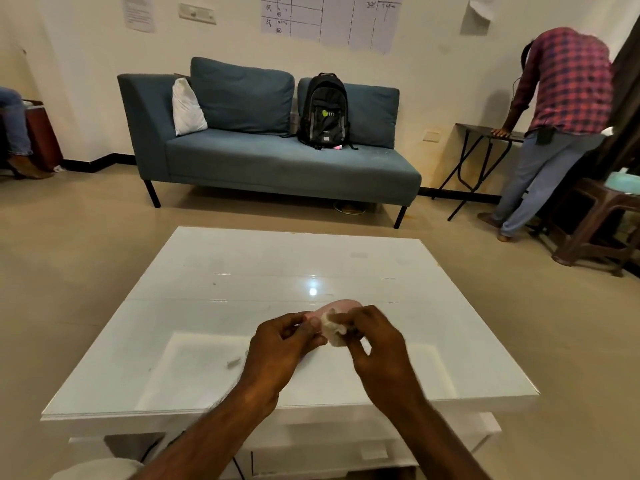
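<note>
Above the white glossy table (207, 306), my two hands meet near its front middle. My left hand (282, 348) curls its fingers round a pale pink rounded object (341, 304), most of which is hidden behind the hands. My right hand (375, 341) pinches a small white wad of cotton or tissue (332, 329) between thumb and fingers, pressed against the pink object. What the pink object is cannot be made out.
A small white scrap (233, 362) lies on the table left of my hands. Beyond the table stands a blue sofa (277, 161) with a black backpack (323, 110). A person in a checked shirt (568, 84) bends over a folding table at right, beside a brown stool (595, 220).
</note>
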